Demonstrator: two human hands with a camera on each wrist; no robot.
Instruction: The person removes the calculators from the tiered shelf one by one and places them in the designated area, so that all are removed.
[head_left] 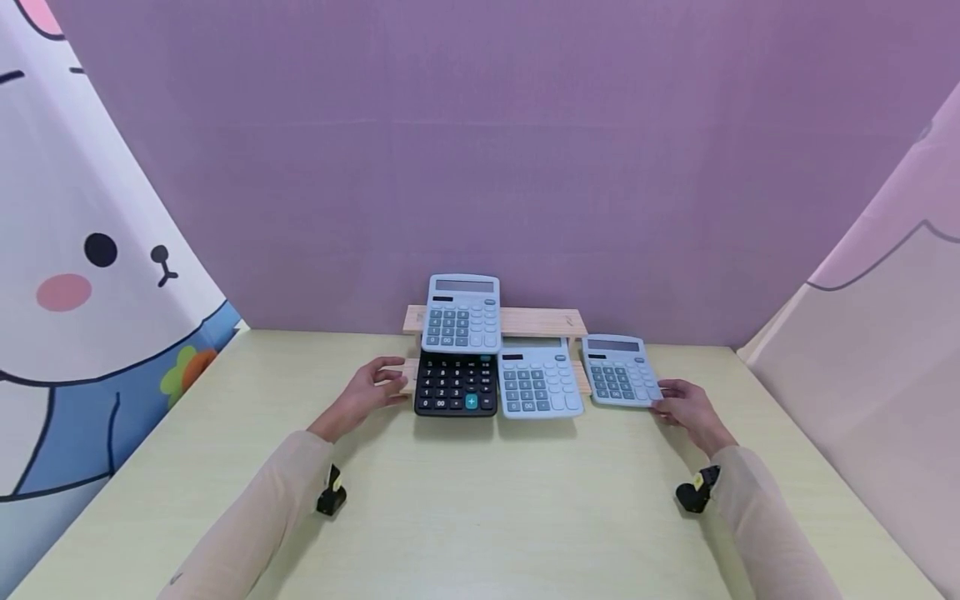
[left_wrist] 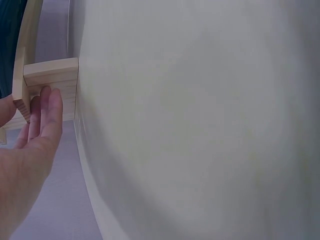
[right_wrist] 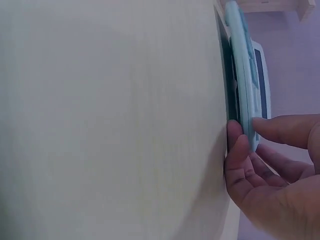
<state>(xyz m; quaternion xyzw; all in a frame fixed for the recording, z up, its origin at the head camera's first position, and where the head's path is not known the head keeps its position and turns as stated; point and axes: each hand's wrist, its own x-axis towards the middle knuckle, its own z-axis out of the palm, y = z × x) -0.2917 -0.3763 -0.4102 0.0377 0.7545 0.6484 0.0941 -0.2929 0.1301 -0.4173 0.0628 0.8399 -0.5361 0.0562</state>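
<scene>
At the right of the table, my right hand [head_left: 686, 412] pinches the lower right corner of a light blue calculator [head_left: 621, 371]. The right wrist view shows the thumb on the calculator's [right_wrist: 245, 75] key side and fingers beneath, near the tabletop. My left hand [head_left: 365, 394] holds the left end of a two-tier wooden rack [head_left: 543, 321]; thumb and fingers lie on either side of its lower plank [left_wrist: 21, 82]. On the rack's upper tier leans another light blue calculator [head_left: 462, 315]. Its lower tier carries a black calculator [head_left: 455, 385] and, beside it, a third light blue calculator [head_left: 542, 379].
A pale wooden table [head_left: 480, 517] stretches in front of the rack. Behind it rises a purple cloth wall [head_left: 525, 150]. Printed cartoon cloth [head_left: 90, 350] hangs at the left, and a pale pink cloth [head_left: 885, 333] at the right.
</scene>
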